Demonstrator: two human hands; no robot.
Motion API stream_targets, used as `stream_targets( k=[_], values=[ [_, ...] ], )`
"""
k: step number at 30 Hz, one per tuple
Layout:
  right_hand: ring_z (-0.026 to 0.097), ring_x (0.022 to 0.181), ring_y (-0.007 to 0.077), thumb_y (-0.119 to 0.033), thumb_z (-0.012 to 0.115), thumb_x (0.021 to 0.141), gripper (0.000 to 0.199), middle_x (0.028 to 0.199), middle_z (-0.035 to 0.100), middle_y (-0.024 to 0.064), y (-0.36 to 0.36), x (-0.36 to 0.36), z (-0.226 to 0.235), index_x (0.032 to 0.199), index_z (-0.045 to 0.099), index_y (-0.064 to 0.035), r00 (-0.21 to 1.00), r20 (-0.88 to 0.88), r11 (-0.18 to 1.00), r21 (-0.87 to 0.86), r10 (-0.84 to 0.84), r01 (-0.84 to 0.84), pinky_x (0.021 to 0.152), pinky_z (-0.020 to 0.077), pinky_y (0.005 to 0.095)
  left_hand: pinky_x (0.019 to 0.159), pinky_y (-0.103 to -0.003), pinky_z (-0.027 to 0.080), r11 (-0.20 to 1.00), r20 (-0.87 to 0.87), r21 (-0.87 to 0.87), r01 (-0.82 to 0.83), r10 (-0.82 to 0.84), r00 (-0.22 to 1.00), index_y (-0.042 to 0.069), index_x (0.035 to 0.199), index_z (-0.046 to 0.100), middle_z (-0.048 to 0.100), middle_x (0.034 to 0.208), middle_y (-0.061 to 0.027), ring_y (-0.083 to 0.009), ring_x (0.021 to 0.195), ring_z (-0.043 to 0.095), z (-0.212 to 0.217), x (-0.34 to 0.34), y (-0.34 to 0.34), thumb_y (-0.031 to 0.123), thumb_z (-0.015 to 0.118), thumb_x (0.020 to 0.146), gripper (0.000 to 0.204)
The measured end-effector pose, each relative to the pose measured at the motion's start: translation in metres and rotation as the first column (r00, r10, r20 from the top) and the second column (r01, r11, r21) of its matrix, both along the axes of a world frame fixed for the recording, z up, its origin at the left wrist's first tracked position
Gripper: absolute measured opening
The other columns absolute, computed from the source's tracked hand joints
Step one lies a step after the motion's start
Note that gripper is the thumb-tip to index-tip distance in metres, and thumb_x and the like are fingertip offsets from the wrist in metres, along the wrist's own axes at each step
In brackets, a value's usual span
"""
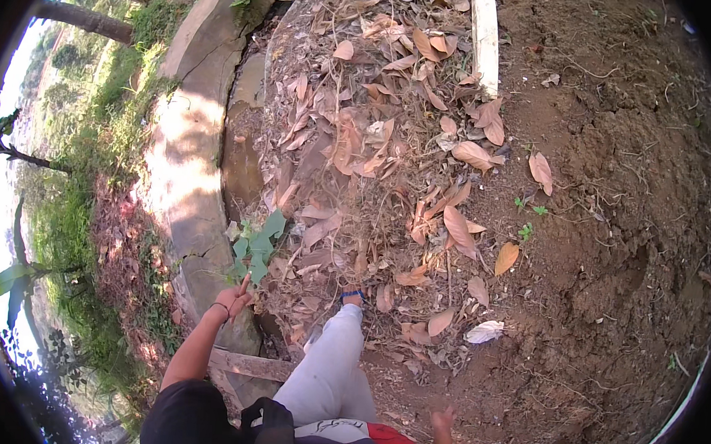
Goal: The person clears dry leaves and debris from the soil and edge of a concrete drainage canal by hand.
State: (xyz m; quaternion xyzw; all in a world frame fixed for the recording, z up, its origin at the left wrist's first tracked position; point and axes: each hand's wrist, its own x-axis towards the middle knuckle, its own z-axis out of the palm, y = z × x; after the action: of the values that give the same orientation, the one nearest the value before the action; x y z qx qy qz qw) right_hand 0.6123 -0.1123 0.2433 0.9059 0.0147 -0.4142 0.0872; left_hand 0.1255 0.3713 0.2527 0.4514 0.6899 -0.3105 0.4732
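My left hand [233,299] reaches out at the left, a dark band round its wrist. Its index finger is stretched out and the other fingers look partly curled; I see nothing held in it. The fingertip overlaps the lower edge of a green leafy plant [259,247] with broad leaves; whether it touches them I cannot tell. My right hand [443,420] hangs low near the bottom edge, over brown soil, its fingers slightly apart with nothing visible in them. Dry fallen leaves [461,230] lie thickly ahead of my foot [353,298], which has a blue strap across it.
A curved concrete edge [185,138] with cracks runs along the left. Beyond it a grassy slope [78,229] with trees falls away. A pale plank or strip [485,39] lies ahead, beside bare rough soil [607,237] on the right. A low slab [251,364] lies near my leg.
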Motion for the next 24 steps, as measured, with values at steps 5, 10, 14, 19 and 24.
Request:
stream_targets(
  k=[5, 10, 14, 19, 24],
  values=[
    [0.041, 0.119, 0.0386, -0.021, 0.063, 0.077, 0.058, 0.126, 0.043, 0.0263, -0.022, 0.029, 0.017, 0.128, 0.044, -0.0024, 0.941, 0.238, 0.970, 0.100, -0.239, 0.221, 0.104, 0.0303, 0.0422, 0.065, -0.037, 0.049, 0.924, 0.302, 0.074, -0.374, 0.337, 0.892, 0.004, 0.091, 0.060, 0.066, 0.085, -0.0060, -0.0190, 0.077, 0.062, 0.045, -0.009, 0.004, 0.048, 0.051, 0.089, 0.045],
    [0.042, 0.119, 0.0333, -0.015, 0.060, 0.084, 0.046, 0.135, 0.033, 0.0187, 0.144, 0.068, 0.113, 0.126, 0.045, -0.0038, 0.962, 0.264, 0.930, 0.365, -0.072, -0.031, 0.099, 0.0361, 0.0411, 0.069, -0.033, 0.049, 0.961, -0.129, -0.004, -0.277, 0.274, 0.953, 0.004, 0.081, 0.064, 0.066, 0.082, -0.0076, -0.0199, 0.076, 0.062, 0.091, -0.080, -0.021, 0.051, 0.055, 0.085, 0.048],
    [0.044, 0.117, 0.0297, -0.014, 0.057, 0.086, 0.042, 0.135, 0.033, 0.0177, 0.187, 0.104, 0.147, 0.125, 0.047, -0.0035, 0.926, 0.375, 0.867, 0.476, -0.049, -0.147, 0.099, 0.0373, 0.0385, 0.067, -0.032, 0.049, 0.952, -0.263, -0.056, 0.301, -0.305, 0.915, 0.004, 0.079, 0.067, 0.066, 0.072, -0.0090, -0.0204, 0.067, 0.063, 0.078, -0.119, -0.055, 0.051, 0.059, 0.081, 0.048],
    [0.044, 0.117, 0.0283, -0.016, 0.056, 0.087, 0.039, 0.137, 0.032, 0.0182, 0.228, 0.168, 0.123, 0.123, 0.050, -0.0029, 0.943, 0.318, 0.894, 0.443, -0.094, -0.061, 0.098, 0.0377, 0.0374, 0.063, -0.029, 0.047, 0.984, -0.064, -0.175, 0.038, -0.050, 0.997, 0.000, 0.079, 0.067, 0.064, 0.067, -0.0065, -0.0156, 0.064, 0.062, 0.109, 0.066, 0.044, 0.045, 0.062, 0.082, 0.045],
    [0.037, 0.126, 0.0310, -0.016, 0.055, 0.087, 0.035, 0.137, 0.033, 0.0180, 0.381, 0.237, 0.103, 0.120, 0.052, -0.0037, 0.889, 0.418, 0.768, 0.502, 0.186, -0.397, 0.100, 0.0354, 0.0389, 0.060, -0.028, 0.045, 0.930, 0.234, -0.031, -0.365, 0.362, 0.902, 0.007, 0.072, 0.060, 0.064, 0.070, -0.0027, -0.0119, 0.062, 0.056, 0.139, 0.156, 0.091, 0.048, 0.059, 0.085, 0.043]
  ],
)
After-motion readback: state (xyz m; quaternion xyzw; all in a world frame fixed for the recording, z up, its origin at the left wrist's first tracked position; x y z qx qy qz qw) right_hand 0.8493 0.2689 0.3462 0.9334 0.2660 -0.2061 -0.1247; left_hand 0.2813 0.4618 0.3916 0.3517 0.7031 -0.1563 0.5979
